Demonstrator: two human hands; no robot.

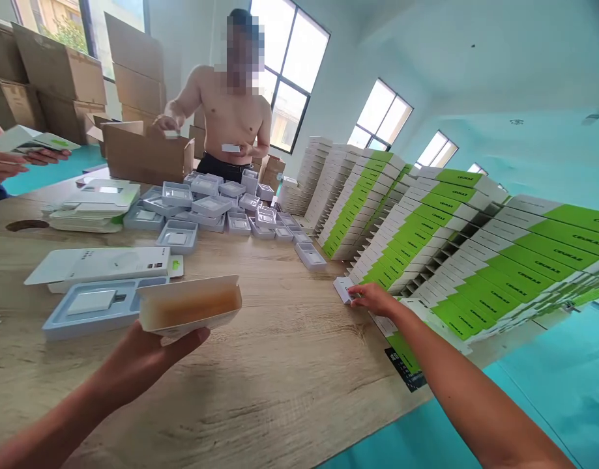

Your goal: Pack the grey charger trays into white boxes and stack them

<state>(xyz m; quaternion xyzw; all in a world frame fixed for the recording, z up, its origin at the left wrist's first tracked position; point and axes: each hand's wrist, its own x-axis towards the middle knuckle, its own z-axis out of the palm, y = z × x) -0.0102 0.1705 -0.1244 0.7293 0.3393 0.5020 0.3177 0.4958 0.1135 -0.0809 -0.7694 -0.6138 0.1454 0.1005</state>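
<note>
My left hand [145, 355] is closed around a white cardboard box [191, 322], holding it up over the table with its open end facing me; the brown inside shows. Just behind it on the table sits a pale plastic tray [67, 322] with a flat white piece [91, 301] in it. My right hand [377, 299] reaches out to the right, its fingers bent over a small white box-like piece [342, 290] beside the stacks. Under my right forearm lies a white-and-green box [401, 352], partly hidden.
Tall stacks of white-and-green boxes [407, 241] line the right edge. Many pale trays [214, 206] are heaped at the back. Flat boxes [108, 264] lie left. Across the table [279, 365], a person [235, 124] stands by a large carton [145, 156]; another person's hands [10, 163] hold a box.
</note>
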